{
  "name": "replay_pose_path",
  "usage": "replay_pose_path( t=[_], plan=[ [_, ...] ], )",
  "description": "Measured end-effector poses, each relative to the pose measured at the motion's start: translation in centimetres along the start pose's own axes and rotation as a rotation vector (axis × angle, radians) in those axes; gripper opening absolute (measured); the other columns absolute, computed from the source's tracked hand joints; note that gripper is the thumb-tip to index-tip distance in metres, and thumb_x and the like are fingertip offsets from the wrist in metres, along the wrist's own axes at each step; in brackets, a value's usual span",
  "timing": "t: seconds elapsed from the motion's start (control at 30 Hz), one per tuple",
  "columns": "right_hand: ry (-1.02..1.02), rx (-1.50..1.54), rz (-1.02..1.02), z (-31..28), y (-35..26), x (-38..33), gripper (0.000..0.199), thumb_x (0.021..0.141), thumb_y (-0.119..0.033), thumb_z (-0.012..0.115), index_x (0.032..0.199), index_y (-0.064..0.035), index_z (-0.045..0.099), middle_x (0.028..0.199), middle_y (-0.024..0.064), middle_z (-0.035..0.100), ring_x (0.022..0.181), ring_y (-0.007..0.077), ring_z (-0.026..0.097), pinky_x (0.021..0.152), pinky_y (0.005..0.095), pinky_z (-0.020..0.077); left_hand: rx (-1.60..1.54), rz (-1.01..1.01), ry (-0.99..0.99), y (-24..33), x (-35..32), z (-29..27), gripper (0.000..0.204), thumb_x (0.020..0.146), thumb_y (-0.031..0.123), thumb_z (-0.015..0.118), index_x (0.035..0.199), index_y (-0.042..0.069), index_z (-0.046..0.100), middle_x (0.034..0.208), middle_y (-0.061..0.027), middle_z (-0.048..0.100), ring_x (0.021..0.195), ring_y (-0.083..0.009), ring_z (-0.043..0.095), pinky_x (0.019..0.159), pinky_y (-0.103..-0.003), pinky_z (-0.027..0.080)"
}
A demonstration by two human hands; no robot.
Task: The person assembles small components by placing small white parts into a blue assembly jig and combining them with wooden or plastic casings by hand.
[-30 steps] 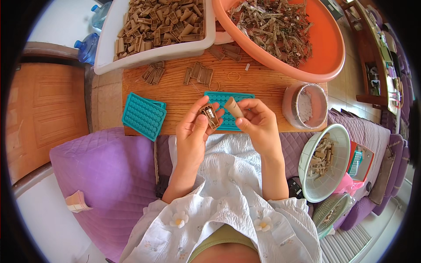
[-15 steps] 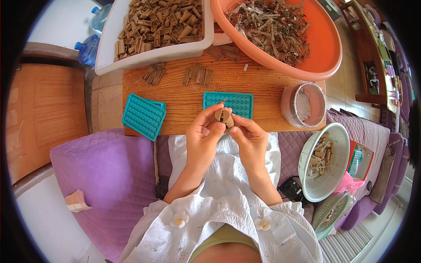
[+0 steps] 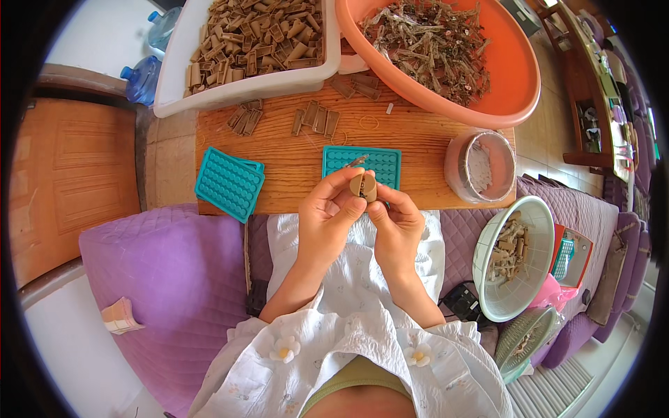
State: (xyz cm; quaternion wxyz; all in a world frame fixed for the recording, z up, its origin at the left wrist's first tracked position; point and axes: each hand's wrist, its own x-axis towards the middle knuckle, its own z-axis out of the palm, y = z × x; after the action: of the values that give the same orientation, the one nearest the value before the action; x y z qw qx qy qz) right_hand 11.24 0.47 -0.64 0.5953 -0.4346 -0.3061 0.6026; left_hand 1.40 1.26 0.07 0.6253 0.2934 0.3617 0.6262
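In front of my lap, both hands grip a small brown plastic casing (image 3: 368, 187) with rounded halves and a dark slit between them. My left hand (image 3: 324, 214) pinches its left side between thumb and fingers. From the other side, the thumb and fingertips of my right hand (image 3: 400, 224) press on it. A thin grey-brown strip (image 3: 358, 161) sticks out above my left fingertips; its lower end is hidden. Just beyond my fingers lies a teal tray (image 3: 380, 159) with rows of round dimples, partly covered by them.
Loose brown half-shells (image 3: 320, 118) lie on the wooden table (image 3: 418, 150). Behind stand a white bin (image 3: 244, 90) full of shells and an orange basin (image 3: 519, 76) of grey-brown strips. Stacked teal trays (image 3: 228, 184) are left, a tub (image 3: 456, 166) right, a pale green basket (image 3: 486, 279) beside me.
The brown casing has turned and shifted slightly right, so its slit now faces up more squarely. More of the thin strip shows above my left fingertips.
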Motion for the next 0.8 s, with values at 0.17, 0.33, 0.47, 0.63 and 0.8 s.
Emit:
replay_pose_path(
  t=[0.17,0.33,0.47,0.63,0.8],
  plan=[
    [0.010,-0.057,-0.062,-0.1,0.6,-0.1,0.022,0.075,0.003,0.059,0.097,0.0027,0.055,0.092,0.0067,0.056,0.085,0.0125,0.055,0.076,0.0233,0.0455,0.035,-0.017,0.023,0.3,0.0,0.4,0.037,0.077,0.012,0.061,0.109,-0.002,0.048,0.104,-0.0140,0.055,0.101,-0.0227,0.051,0.087,-0.033,0.041],
    [-0.039,-0.182,-0.047,0.0,-0.1,0.2,0.019,0.074,0.001,0.061,0.092,0.0013,0.054,0.090,0.0063,0.056,0.080,0.0130,0.055,0.070,0.0237,0.0463,0.174,0.034,0.044,0.4,-0.3,1.0,0.034,0.080,0.006,0.057,0.110,-0.003,0.047,0.106,-0.0132,0.053,0.094,-0.0152,0.053,0.082,-0.026,0.042],
    [-0.186,-0.540,-0.146,0.9,-1.1,0.6,0.015,0.072,0.002,0.059,0.084,0.0008,0.051,0.081,0.0092,0.055,0.071,0.0167,0.055,0.060,0.0264,0.0445,0.376,0.166,0.033,0.4,-0.8,1.0,0.036,0.081,0.023,0.054,0.106,-0.003,0.049,0.102,-0.0133,0.055,0.092,-0.0172,0.053,0.082,-0.029,0.042],
    [-0.360,-0.708,-0.151,1.3,-1.0,0.3,0.009,0.075,-0.003,0.053,0.082,0.0022,0.049,0.067,0.0157,0.053,0.057,0.0278,0.054,0.050,0.0313,0.0427,0.518,0.238,-0.019,1.0,-0.5,1.0,0.044,0.084,0.039,0.047,0.099,-0.002,0.048,0.094,-0.0093,0.055,0.094,-0.0197,0.051,0.085,-0.033,0.038],
    [-0.337,-0.666,-0.115,0.8,-0.5,0.7,0.012,0.076,-0.006,0.054,0.083,0.0029,0.050,0.068,0.0150,0.054,0.057,0.0269,0.055,0.050,0.0309,0.0426,0.470,0.248,-0.041,-0.2,0.0,0.7,0.034,0.086,0.032,0.045,0.099,0.000,0.049,0.089,-0.0109,0.054,0.077,-0.0170,0.055,0.073,-0.028,0.043]
  ],
)
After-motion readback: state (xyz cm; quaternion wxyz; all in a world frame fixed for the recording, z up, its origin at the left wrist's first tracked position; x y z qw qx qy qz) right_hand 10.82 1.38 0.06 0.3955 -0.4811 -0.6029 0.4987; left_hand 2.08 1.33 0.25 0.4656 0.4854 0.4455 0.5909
